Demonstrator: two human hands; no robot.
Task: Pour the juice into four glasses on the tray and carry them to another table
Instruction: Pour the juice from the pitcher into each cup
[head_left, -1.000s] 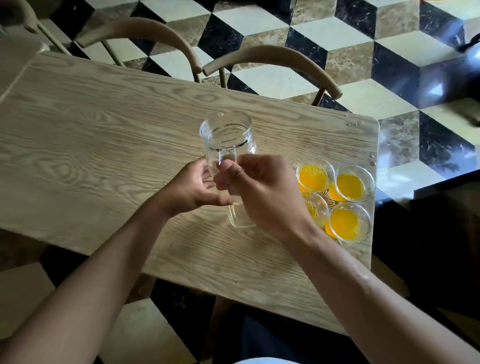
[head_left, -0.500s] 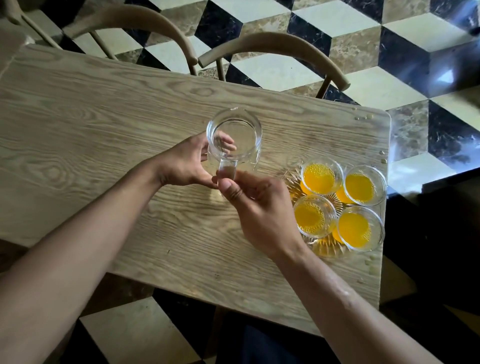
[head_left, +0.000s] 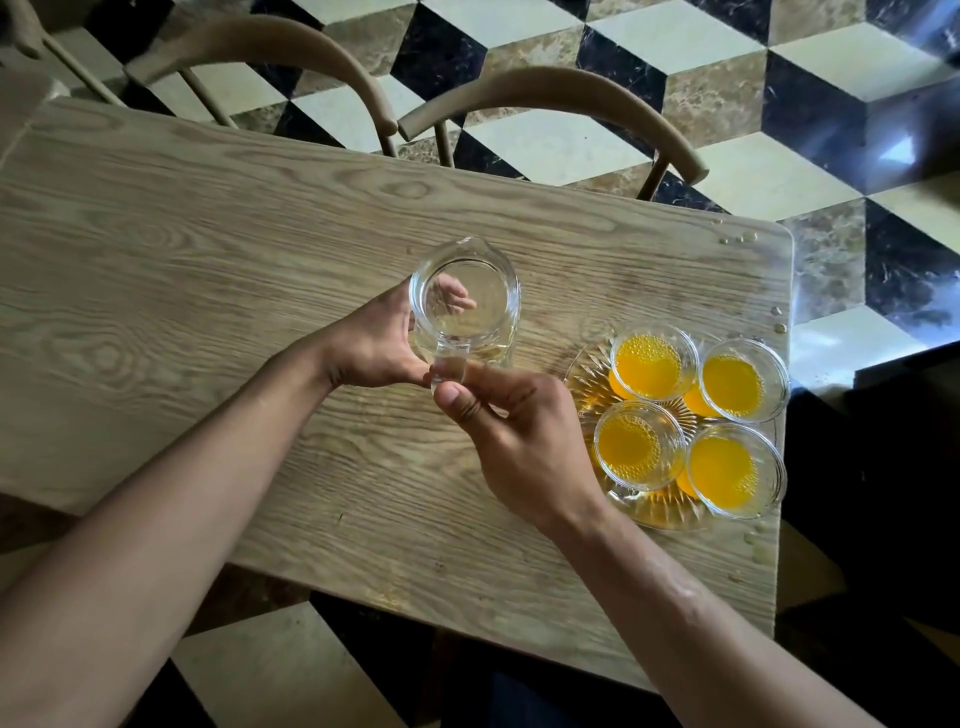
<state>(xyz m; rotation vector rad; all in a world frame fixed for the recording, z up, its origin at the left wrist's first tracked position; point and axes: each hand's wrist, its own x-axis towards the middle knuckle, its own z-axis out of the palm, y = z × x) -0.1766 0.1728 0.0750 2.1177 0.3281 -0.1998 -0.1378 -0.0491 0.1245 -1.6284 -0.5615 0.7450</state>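
A clear glass jug (head_left: 464, 297) stands upright on the wooden table (head_left: 208, 249), seen from above, with only a trace of liquid at its bottom. My left hand (head_left: 371, 345) wraps its left side. My right hand (head_left: 511, 441) pinches the jug's handle at its near side. To the right, a cut-glass tray (head_left: 584, 384) near the table's right edge carries several glasses of orange juice, among them the near-left glass (head_left: 638, 444) and the far-right glass (head_left: 743, 378).
Two wooden chairs (head_left: 550, 98) stand at the table's far side. The floor (head_left: 779, 62) has a black, white and brown cube pattern. Small droplets lie along the table's right edge. A dark surface (head_left: 883, 467) sits beyond that edge.
The view has tipped from the jug's side to straight down its mouth. Both hands stay on the jug, which now stands on the table.
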